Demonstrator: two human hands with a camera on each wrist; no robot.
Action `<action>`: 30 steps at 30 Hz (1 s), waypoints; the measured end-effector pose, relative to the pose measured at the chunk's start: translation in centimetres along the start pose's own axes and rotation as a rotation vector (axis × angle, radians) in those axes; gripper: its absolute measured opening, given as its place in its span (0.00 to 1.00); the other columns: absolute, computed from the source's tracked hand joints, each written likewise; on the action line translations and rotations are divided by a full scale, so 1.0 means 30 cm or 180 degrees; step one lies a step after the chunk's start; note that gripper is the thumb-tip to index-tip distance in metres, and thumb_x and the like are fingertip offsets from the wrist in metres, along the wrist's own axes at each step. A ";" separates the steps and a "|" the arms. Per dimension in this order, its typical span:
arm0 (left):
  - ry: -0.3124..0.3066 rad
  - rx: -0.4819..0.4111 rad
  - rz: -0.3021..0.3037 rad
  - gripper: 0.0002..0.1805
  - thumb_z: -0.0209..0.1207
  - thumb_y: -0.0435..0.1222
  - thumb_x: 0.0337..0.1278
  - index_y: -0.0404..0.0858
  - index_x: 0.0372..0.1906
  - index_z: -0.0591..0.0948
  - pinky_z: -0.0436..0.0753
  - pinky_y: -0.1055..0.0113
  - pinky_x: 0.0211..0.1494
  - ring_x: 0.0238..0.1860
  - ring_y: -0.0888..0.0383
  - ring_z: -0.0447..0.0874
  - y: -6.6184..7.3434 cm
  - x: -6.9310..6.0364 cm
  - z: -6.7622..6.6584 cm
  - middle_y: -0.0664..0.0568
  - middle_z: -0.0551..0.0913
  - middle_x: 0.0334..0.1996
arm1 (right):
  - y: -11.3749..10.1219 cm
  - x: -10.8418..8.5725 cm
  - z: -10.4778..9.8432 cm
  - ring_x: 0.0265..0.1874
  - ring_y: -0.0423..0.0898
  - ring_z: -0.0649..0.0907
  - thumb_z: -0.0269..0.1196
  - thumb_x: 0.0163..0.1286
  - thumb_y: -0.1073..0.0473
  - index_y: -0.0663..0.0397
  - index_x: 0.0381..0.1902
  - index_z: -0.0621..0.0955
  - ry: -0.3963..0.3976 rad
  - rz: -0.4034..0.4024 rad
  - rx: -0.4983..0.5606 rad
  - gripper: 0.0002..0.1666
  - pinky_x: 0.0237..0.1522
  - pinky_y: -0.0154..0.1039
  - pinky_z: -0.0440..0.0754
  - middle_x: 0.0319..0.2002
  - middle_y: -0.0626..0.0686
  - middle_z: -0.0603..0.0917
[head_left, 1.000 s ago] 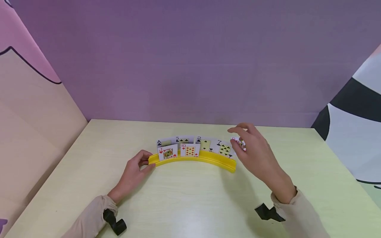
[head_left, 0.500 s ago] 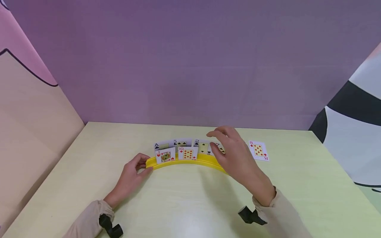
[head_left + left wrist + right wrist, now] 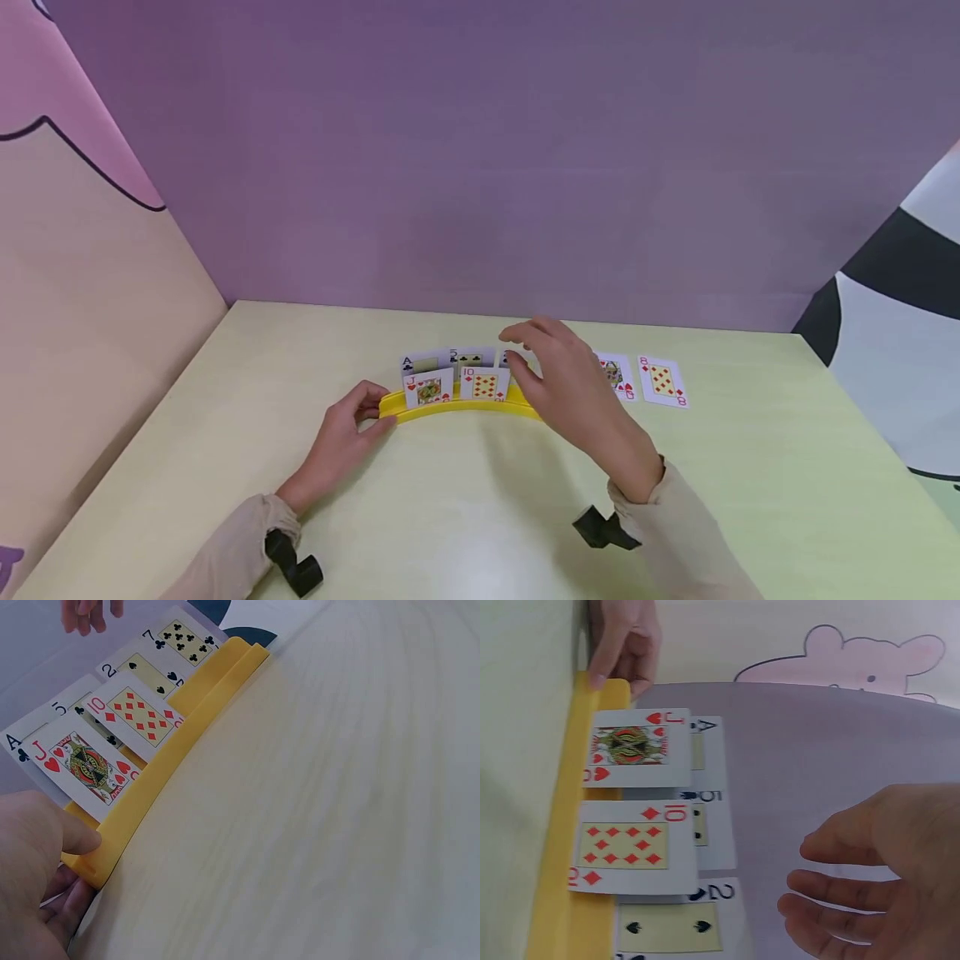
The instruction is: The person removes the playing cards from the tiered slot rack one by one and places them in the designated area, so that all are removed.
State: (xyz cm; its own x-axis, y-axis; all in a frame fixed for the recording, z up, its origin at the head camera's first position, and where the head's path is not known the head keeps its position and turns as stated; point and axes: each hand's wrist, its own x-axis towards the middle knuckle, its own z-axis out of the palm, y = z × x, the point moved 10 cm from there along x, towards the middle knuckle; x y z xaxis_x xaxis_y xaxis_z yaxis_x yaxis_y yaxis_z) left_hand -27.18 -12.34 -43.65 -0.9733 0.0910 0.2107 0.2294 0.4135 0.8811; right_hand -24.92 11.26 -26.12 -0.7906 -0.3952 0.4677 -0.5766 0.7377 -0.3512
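A curved yellow card holder (image 3: 519,403) stands on the table, its left end gripped between the thumb and fingers of my left hand (image 3: 341,437). In its front row are the jack of hearts (image 3: 429,389) and the ten of diamonds (image 3: 484,384). Behind them stand an ace of clubs (image 3: 411,365), a five (image 3: 472,356), the two of spades (image 3: 142,673) and the seven of clubs (image 3: 184,641). My right hand (image 3: 570,396) hovers over the holder's right part, fingers loosely bent and nothing between them; it hides that end in the head view.
On the table right of the holder lie a red face card (image 3: 617,377), partly behind my right hand, and the eight of diamonds (image 3: 663,381). A purple panel (image 3: 480,208) rises behind the table's back edge. Pale wooden tabletop (image 3: 450,500) lies in front.
My right hand has moved left, from beside the holder's right end to above it, uncovering the two cards lying on the table. My left hand keeps its grip on the holder.
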 end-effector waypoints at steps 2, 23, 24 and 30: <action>-0.0009 -0.0012 0.0005 0.15 0.65 0.29 0.60 0.37 0.50 0.77 0.82 0.66 0.56 0.48 0.54 0.80 0.003 0.006 0.007 0.49 0.81 0.49 | 0.009 0.001 0.020 0.42 0.48 0.80 0.61 0.70 0.64 0.54 0.49 0.84 -0.0063 0.0029 -0.0030 0.12 0.36 0.43 0.81 0.48 0.51 0.84; -0.0028 0.0054 -0.0043 0.16 0.65 0.28 0.60 0.36 0.51 0.76 0.82 0.64 0.56 0.48 0.53 0.80 0.003 0.007 -0.001 0.47 0.81 0.50 | 0.012 -0.008 0.159 0.37 0.48 0.80 0.65 0.65 0.67 0.55 0.34 0.87 -0.0495 -0.0120 -0.0460 0.05 0.38 0.41 0.82 0.35 0.48 0.86; -0.0020 0.0051 -0.0036 0.16 0.65 0.28 0.60 0.36 0.51 0.77 0.82 0.64 0.56 0.48 0.53 0.80 0.004 0.007 0.000 0.46 0.81 0.50 | 0.014 -0.008 0.163 0.36 0.48 0.80 0.66 0.65 0.67 0.55 0.34 0.87 -0.0510 -0.0116 -0.0465 0.04 0.37 0.41 0.81 0.33 0.48 0.85; -0.0024 0.0044 -0.0054 0.16 0.66 0.28 0.60 0.35 0.51 0.77 0.82 0.61 0.57 0.48 0.52 0.80 0.002 0.006 0.004 0.46 0.81 0.50 | 0.020 -0.012 0.174 0.31 0.44 0.79 0.65 0.65 0.67 0.54 0.33 0.88 -0.0564 -0.0118 -0.0446 0.06 0.34 0.38 0.79 0.31 0.47 0.85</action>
State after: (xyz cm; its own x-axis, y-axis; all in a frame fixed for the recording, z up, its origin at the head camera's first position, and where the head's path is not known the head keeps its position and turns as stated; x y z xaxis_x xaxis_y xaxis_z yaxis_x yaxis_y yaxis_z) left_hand -27.34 -12.20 -43.61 -0.9771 0.0907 0.1924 0.2127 0.4275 0.8787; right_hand -26.06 8.99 -30.73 -0.8003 -0.5045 0.3241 -0.5815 0.7847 -0.2146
